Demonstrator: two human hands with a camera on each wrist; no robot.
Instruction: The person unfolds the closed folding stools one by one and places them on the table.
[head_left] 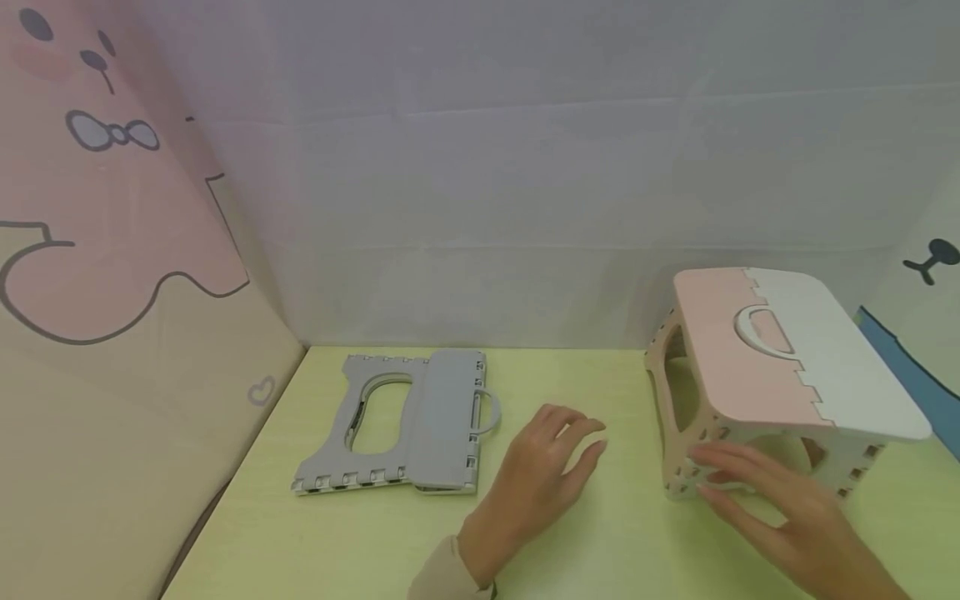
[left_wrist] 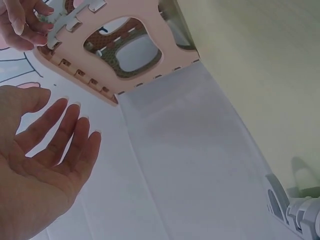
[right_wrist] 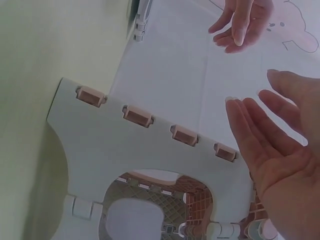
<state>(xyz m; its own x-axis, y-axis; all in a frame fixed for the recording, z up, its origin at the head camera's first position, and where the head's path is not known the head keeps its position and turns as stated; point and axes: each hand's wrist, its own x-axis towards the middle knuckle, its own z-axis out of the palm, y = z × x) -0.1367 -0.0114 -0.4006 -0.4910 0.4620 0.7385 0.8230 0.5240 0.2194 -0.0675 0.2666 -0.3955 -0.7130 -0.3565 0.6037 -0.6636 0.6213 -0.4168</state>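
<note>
A pink and white folding step stool (head_left: 720, 358) stands unfolded on the right side of the table, its top showing a carry handle (head_left: 765, 332). My right hand (head_left: 798, 512) is beside its near left corner, fingers extended and nothing gripped; in the right wrist view the fingertips overlap the stool's white side panel (right_wrist: 165, 155). Left of it, my left hand (head_left: 536, 471) hovers over the table with loosely bent fingers, holding nothing. Further left lies a grey folding stool (head_left: 450, 425), folded flat, with its handle loop (head_left: 491, 412) pointing toward the left hand.
The yellow-green table (head_left: 352, 542) backs onto a pale cloth wall (head_left: 480, 208). A cartoon-printed curtain (head_left: 112, 400) hangs along the left edge, and another printed cloth (head_left: 915, 333) hangs at the right behind the unfolded stool.
</note>
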